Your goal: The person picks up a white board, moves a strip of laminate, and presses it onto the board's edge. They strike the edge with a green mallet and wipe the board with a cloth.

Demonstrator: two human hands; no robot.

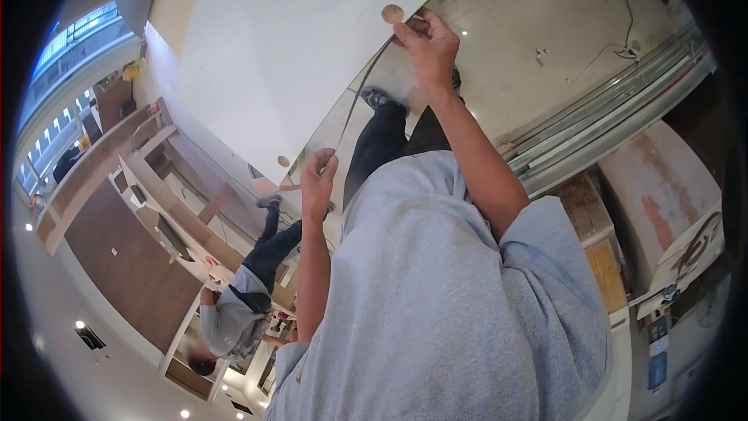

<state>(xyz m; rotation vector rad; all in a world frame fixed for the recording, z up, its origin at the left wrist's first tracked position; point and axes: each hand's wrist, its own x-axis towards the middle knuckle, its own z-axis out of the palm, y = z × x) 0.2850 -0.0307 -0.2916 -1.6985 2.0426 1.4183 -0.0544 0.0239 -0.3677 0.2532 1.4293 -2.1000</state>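
Observation:
A thin dark strip (358, 92) runs between my two hands, beside the edge of a large white panel (288, 39). My right hand (428, 43) pinches the strip's upper end at the panel's edge, close to a round hole (392, 14) in the panel. Lower down, my left hand (318, 175) has its fingers closed on the strip's other end, near the panel's bottom corner and apart from it. A second, smaller round hole (284, 161) shows at that corner.
Long metal profiles (592, 121) lie on the floor at the right. A cable (629, 15) crosses the floor at the upper right. Another person (238, 312) stands at the lower left beside wooden frames (167, 160). Boards (654, 179) are at the right.

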